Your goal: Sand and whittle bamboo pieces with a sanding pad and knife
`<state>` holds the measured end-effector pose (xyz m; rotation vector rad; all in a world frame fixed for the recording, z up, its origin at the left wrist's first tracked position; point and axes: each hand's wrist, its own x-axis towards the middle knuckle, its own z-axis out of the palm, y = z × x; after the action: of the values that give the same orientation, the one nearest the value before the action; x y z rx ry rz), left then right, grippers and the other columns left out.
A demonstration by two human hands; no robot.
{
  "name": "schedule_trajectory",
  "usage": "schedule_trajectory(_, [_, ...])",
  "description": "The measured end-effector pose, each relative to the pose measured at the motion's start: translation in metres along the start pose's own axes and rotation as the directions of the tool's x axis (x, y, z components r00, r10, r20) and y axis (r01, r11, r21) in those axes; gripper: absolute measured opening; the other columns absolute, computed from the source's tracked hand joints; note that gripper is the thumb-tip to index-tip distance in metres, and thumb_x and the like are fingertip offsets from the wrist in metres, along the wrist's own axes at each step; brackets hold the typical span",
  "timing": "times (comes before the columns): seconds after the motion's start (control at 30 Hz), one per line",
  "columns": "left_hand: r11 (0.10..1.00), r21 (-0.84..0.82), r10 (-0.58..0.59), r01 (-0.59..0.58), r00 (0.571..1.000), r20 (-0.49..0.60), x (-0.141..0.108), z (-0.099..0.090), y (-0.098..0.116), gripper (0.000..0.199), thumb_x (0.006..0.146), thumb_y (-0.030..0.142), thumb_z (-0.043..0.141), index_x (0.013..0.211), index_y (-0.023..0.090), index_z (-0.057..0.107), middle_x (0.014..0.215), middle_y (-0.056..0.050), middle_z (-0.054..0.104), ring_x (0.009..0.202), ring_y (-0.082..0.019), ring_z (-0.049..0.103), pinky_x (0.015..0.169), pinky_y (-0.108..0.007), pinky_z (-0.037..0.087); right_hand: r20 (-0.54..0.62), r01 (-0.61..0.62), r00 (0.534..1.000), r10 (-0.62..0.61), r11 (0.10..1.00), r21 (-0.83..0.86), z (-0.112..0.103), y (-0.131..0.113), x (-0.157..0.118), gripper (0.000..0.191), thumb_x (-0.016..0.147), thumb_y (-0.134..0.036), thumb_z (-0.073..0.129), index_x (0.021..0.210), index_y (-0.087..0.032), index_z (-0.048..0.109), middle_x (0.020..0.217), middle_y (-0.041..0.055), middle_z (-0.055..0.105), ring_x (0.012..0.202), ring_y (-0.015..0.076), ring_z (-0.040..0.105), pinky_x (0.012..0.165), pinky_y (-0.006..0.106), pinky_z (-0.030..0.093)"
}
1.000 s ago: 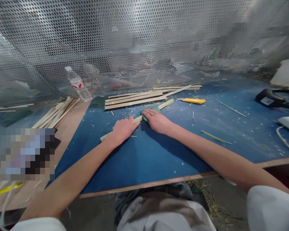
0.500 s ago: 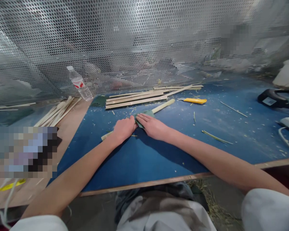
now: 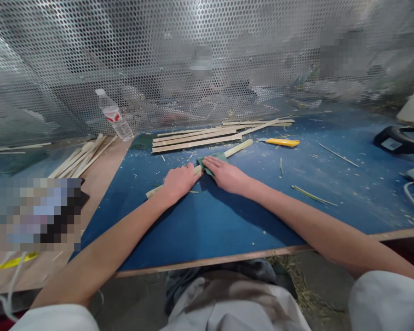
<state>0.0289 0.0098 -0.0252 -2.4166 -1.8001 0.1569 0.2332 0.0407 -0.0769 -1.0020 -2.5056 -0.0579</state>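
Observation:
A long pale bamboo strip [image 3: 236, 149] lies slantwise on the blue work board [image 3: 207, 230]. My left hand [image 3: 181, 183] closes over its lower part, and the strip's end sticks out past that hand. My right hand [image 3: 224, 175] presses a folded piece of green sandpaper [image 3: 212, 158] around the strip, just beyond my left hand. The two hands are nearly touching. The sandpaper hides the stretch of bamboo under it.
Flat bamboo slats [image 3: 196, 140] lie beyond my hands, next to a yellow utility knife [image 3: 282, 142]. Shavings litter the board. A perforated metal screen [image 3: 207, 46] stands behind it. A plastic water bottle [image 3: 113, 115] and a bundle of sticks [image 3: 83, 158] lie at the left.
My right hand and the sandpaper slid down the strip toward my left hand, then back up it. My left hand has stayed on the strip.

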Motion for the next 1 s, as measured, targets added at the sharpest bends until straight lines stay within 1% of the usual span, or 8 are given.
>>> schedule_trajectory(0.1, [1.000, 0.002, -0.018, 0.018, 1.000, -0.005, 0.000, -0.001, 0.002, 0.058, 0.103, 0.056, 0.028, 0.118, 0.010, 0.059, 0.097, -0.020, 0.075, 0.095, -0.036, 0.074, 0.078, -0.043, 0.056, 0.012, -0.140, 0.990, 0.141, 0.988, -0.059, -0.011, 0.022, -0.002, 0.054, 0.092, -0.011, 0.037, 0.143, -0.001, 0.050, 0.147, 0.0234, 0.054, 0.142, 0.0280, 0.047, 0.119, 0.047, 0.038])
schedule_trajectory(0.17, [1.000, 0.002, -0.020, 0.020, 1.000, -0.014, 0.001, 0.000, 0.002, 0.059, 0.103, 0.056, 0.027, 0.117, 0.009, 0.060, 0.096, -0.021, 0.075, 0.095, -0.036, 0.074, 0.078, -0.043, 0.056, -0.001, -0.161, 0.987, 0.162, 0.983, -0.085, -0.015, 0.025, -0.002, 0.053, 0.091, -0.010, 0.037, 0.142, -0.001, 0.051, 0.145, 0.0235, 0.056, 0.141, 0.0287, 0.049, 0.119, 0.049, 0.039])
schedule_trajectory(0.3, [1.000, 0.000, -0.005, 0.005, 1.000, -0.020, 0.001, 0.001, 0.002, 0.057, 0.103, 0.055, 0.030, 0.120, 0.008, 0.058, 0.096, -0.021, 0.075, 0.098, -0.035, 0.074, 0.081, -0.043, 0.056, -0.013, -0.011, 1.000, 0.010, 0.999, -0.052, -0.006, -0.002, 0.000, 0.053, 0.095, -0.017, 0.039, 0.145, -0.003, 0.049, 0.150, 0.0210, 0.052, 0.145, 0.0271, 0.044, 0.121, 0.046, 0.037])
schedule_trajectory(0.37, [1.000, -0.006, -0.006, 0.006, 1.000, -0.024, 0.001, 0.001, 0.001, 0.057, 0.103, 0.056, 0.031, 0.122, 0.009, 0.057, 0.097, -0.021, 0.075, 0.098, -0.035, 0.074, 0.081, -0.043, 0.056, -0.013, 0.013, 1.000, -0.013, 0.999, -0.031, -0.004, -0.007, 0.001, 0.052, 0.097, -0.020, 0.038, 0.147, -0.006, 0.048, 0.152, 0.0187, 0.050, 0.145, 0.0258, 0.043, 0.121, 0.045, 0.037])
schedule_trajectory(0.57, [0.998, -0.046, -0.032, 0.031, 0.999, -0.033, 0.001, -0.002, 0.004, 0.054, 0.102, 0.055, 0.033, 0.118, 0.009, 0.058, 0.095, -0.020, 0.075, 0.094, -0.036, 0.074, 0.079, -0.043, 0.056, -0.007, -0.161, 0.987, 0.161, 0.984, -0.078, -0.014, 0.034, -0.002, 0.053, 0.092, -0.012, 0.037, 0.143, -0.004, 0.050, 0.146, 0.0222, 0.056, 0.141, 0.0285, 0.048, 0.118, 0.049, 0.039])
schedule_trajectory(0.67, [0.999, -0.037, -0.011, 0.010, 1.000, -0.028, -0.001, -0.002, 0.005, 0.052, 0.103, 0.053, 0.033, 0.119, 0.009, 0.057, 0.096, -0.021, 0.075, 0.097, -0.034, 0.074, 0.081, -0.042, 0.055, -0.015, -0.093, 0.996, 0.092, 0.994, -0.051, -0.009, 0.017, -0.003, 0.054, 0.092, -0.012, 0.038, 0.144, -0.003, 0.048, 0.148, 0.0230, 0.054, 0.144, 0.0287, 0.044, 0.120, 0.050, 0.036])
schedule_trajectory(0.8, [0.999, 0.020, 0.035, -0.034, 0.999, -0.029, -0.004, -0.003, 0.005, 0.050, 0.105, 0.049, 0.029, 0.121, 0.010, 0.056, 0.099, -0.021, 0.075, 0.098, -0.034, 0.074, 0.080, -0.041, 0.055, -0.007, 0.035, 0.999, -0.035, 0.999, 0.027, -0.002, -0.009, -0.002, 0.056, 0.093, -0.016, 0.041, 0.148, -0.007, 0.045, 0.155, 0.0189, 0.046, 0.149, 0.0254, 0.037, 0.122, 0.046, 0.036])
schedule_trajectory(1.0, [0.997, 0.059, 0.054, -0.052, 0.998, -0.040, -0.006, -0.008, 0.008, 0.051, 0.106, 0.048, 0.029, 0.116, 0.009, 0.061, 0.092, -0.021, 0.076, 0.094, -0.035, 0.075, 0.078, -0.042, 0.055, -0.004, -0.154, 0.988, 0.154, 0.986, -0.067, -0.015, 0.034, -0.005, 0.055, 0.089, -0.009, 0.038, 0.142, 0.000, 0.050, 0.146, 0.0250, 0.055, 0.142, 0.0284, 0.047, 0.119, 0.050, 0.038])
